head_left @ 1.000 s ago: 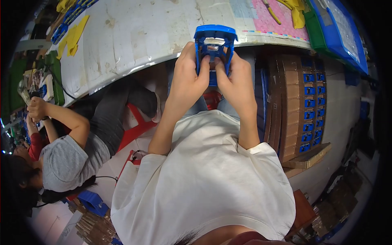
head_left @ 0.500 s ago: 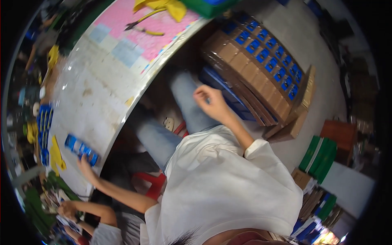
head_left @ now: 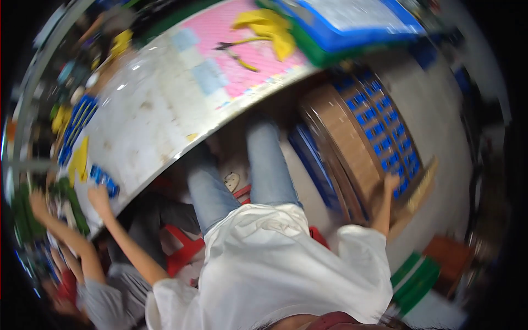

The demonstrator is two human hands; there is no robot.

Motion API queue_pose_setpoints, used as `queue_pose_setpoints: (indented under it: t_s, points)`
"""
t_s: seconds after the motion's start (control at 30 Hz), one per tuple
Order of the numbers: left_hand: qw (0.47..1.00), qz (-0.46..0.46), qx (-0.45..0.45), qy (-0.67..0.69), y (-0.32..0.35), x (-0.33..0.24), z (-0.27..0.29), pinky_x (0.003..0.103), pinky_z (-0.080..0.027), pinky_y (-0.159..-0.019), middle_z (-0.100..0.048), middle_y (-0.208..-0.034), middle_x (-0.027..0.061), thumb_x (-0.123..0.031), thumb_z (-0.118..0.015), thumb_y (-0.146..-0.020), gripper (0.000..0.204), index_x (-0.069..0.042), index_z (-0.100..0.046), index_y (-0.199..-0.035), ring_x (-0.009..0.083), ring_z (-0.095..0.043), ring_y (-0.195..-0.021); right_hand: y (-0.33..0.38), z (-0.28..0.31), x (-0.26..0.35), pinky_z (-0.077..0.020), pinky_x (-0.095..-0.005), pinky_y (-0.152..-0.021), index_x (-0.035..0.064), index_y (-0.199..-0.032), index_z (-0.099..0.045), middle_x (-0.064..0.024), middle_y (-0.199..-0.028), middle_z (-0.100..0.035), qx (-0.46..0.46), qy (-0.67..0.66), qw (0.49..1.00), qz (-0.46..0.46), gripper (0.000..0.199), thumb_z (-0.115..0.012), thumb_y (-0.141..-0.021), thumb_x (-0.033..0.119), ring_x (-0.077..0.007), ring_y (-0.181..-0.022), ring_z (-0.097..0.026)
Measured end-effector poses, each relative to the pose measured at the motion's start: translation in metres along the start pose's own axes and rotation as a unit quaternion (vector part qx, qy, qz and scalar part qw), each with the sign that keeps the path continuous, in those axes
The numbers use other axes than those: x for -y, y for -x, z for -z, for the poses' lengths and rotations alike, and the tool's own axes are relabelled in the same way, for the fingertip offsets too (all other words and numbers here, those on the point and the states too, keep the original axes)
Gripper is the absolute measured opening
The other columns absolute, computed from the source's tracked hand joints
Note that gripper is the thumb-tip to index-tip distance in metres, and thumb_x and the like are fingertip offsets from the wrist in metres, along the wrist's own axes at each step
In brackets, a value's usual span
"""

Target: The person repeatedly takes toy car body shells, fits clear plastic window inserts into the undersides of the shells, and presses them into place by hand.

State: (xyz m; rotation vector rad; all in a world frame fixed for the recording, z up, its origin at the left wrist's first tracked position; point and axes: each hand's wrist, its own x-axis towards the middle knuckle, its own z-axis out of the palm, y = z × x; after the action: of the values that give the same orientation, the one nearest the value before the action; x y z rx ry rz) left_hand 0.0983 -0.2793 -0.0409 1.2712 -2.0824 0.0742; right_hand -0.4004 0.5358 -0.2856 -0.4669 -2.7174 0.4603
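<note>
At the left end of the white table, my left hand (head_left: 99,197) is curled in against a shiny blue bundle (head_left: 103,179). Its fingertips are hidden, so I cannot make out what they grip. Over on the right, my arm is stretched out to a brown carton (head_left: 335,137) filled with rows of small blue pieces (head_left: 379,132). There my right hand (head_left: 391,182) is at the near end of the rows, touching or just above the blue pieces. Blur hides its fingers.
Pliers with yellow handles (head_left: 242,52) and a yellow cloth (head_left: 275,30) lie on a pink sheet (head_left: 212,38). A blue tray (head_left: 352,33) stands at the far table end. Another person's arm (head_left: 69,228) works at the left. Green crates (head_left: 415,280) stand at lower right.
My right hand has swung from over my lap out to the carton on the right. My left hand stays by the blue bundle, its fingers more curled. The view has turned.
</note>
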Motion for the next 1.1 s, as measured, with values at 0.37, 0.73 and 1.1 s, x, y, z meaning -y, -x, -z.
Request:
queue_pose_setpoints:
  t_s: [0.37, 0.73, 1.1]
  points:
    - [0.990, -0.134, -0.035, -0.010, -0.011, -0.079, 0.018, 0.040, -0.043, -0.075, -0.057, -0.087, 0.0164, 0.000, -0.049, -0.073, 0.019, -0.001, -0.057, -0.090, 0.0332, -0.054, -0.085, -0.054, -0.048, 0.014, -0.0399, -0.0487, -0.091, -0.0006, -0.116, -0.050, -0.0269, -0.120, -0.042, 0.136, 0.200, 0.954, -0.175, 0.062, -0.053, -0.078, 0.048, -0.0420, -0.111, -0.044]
    - [0.970, -0.241, -0.042, 0.001, -0.085, -0.108, -0.112, 0.039, -0.045, -0.074, -0.059, -0.092, 0.0110, -0.002, -0.053, -0.071, 0.020, -0.005, -0.059, -0.091, 0.0298, -0.054, -0.085, -0.076, -0.047, -0.041, -0.0369, -0.0530, -0.091, 0.0244, -0.128, -0.040, -0.0249, -0.127, -0.040, 0.165, 0.204, 0.947, -0.188, 0.057, -0.056, -0.078, 0.044, -0.0419, -0.115, -0.040]
    - [0.960, -0.276, 0.026, -0.033, -0.088, -0.107, -0.118, 0.036, -0.043, -0.074, -0.060, -0.092, 0.0087, -0.009, -0.059, -0.073, 0.018, -0.005, -0.060, -0.091, 0.0261, -0.054, -0.088, -0.044, 0.000, 0.000, -0.0466, -0.0505, -0.073, 0.0041, -0.108, -0.041, -0.0269, -0.101, -0.056, -0.018, 0.067, 0.995, -0.066, 0.058, -0.069, -0.070, 0.038, -0.0435, -0.088, -0.057]
